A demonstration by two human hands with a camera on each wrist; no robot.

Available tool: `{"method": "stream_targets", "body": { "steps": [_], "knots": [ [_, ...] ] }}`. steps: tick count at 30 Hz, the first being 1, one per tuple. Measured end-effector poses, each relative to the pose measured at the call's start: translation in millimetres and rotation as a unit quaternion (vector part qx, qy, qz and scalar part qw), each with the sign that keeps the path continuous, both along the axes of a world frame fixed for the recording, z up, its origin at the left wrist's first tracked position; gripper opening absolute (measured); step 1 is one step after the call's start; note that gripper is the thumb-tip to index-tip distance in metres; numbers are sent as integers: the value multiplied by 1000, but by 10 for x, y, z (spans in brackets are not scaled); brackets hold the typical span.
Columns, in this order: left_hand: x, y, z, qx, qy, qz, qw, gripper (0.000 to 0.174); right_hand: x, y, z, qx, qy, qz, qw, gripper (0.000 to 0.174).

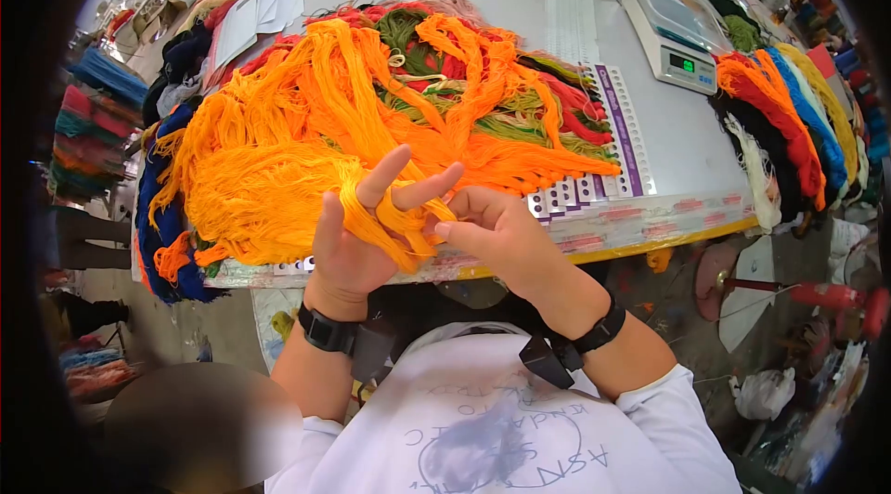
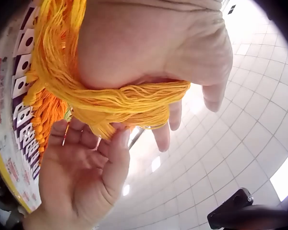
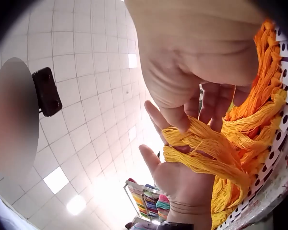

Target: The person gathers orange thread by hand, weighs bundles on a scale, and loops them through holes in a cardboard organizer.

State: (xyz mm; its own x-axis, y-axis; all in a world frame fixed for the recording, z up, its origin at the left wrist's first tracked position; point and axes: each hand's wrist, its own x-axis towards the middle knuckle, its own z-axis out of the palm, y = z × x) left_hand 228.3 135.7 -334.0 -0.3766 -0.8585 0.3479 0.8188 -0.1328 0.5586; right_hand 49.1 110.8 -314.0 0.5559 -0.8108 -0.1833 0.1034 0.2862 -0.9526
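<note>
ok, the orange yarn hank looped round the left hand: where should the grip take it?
Probably the bunched span of the orange yarn hank across the left hand, where strands lie tight and parallel. Come in beside the right hand, closing across the strands. The far end fans loose into the pile and might shed threads.
</note>
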Motion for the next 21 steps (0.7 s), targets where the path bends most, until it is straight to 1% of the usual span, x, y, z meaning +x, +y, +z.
{"method": "stream_targets", "body": {
  "steps": [1, 2, 4, 5, 6, 8, 9, 10, 11, 12, 13, 14, 15, 16, 17, 18, 19, 20, 21],
  "knots": [
    [19, 1, -19, 11, 3, 4, 1000, 73, -2, -11, 0, 100, -92, 10, 991, 15],
    [43, -20, -33, 6, -8, -9, 1000, 70, -4, -20, 3, 95, -86, 6, 992, 15],
    [109, -38, -61, -12, -9, -35, 999, 67, -15, -50, -3, 140, -143, 1, 980, 12],
    [121, -21, -95, 27, -1, -6, 1000, 63, -66, -81, -66, 153, -176, 5, 972, 10],
    [170, -3, -131, 68, 6, 23, 997, 59, -115, -121, -53, 168, -235, 10, 957, 10],
    [507, 9, -184, 51, 38, 2, 998, 46, -327, -238, 82, 238, -309, -74, 918, 13],
    [678, 60, -59, 67, 48, 26, 996, 34, -533, -343, 77, 206, -324, -104, 918, 17],
    [912, 84, 49, 36, 99, 31, 994, 27, -838, -477, 61, 176, -338, -132, 915, 22],
    [1139, 102, 236, 55, 174, 41, 982, 21, -1210, -616, 101, 132, -306, -160, 929, 23],
    [1431, 178, 419, 98, 188, 108, 971, 18, -1608, -713, 134, 156, -370, -216, 890, 22],
    [1850, 220, 487, 107, 192, 132, 967, 17, -2047, -804, 213, 64, -316, -261, 910, 22],
    [2370, 262, 496, 115, 195, 158, 961, 18, -2510, -835, 362, 53, -277, -345, 895, 22],
    [2894, 360, 490, 117, 199, 183, 956, 17, -2989, -869, 506, 37, -260, -393, 881, 21],
    [3504, 491, 458, 120, 208, 211, 947, 15, -3386, -879, 657, -33, -199, -468, 861, 21],
    [4115, 632, 419, 124, 213, 242, 938, 14, -3947, -915, 751, -59, -235, -477, 845, 22],
    [4672, 733, 390, 130, 213, 273, 929, 14, -4186, -876, 1036, -70, -240, -532, 809, 27],
    [5039, 776, 407, 131, 215, 297, 921, 13, -4470, -842, 1207, -110, -218, -556, 795, 24],
    [5238, 769, 413, 124, 205, 307, 921, 13, -4639, -823, 1334, -150, -197, -578, 778, 21],
    [5058, 652, 533, 112, 191, 310, 924, 12, -4570, -813, 1472, -150, -197, -577, 778, 21]
  ]
}}
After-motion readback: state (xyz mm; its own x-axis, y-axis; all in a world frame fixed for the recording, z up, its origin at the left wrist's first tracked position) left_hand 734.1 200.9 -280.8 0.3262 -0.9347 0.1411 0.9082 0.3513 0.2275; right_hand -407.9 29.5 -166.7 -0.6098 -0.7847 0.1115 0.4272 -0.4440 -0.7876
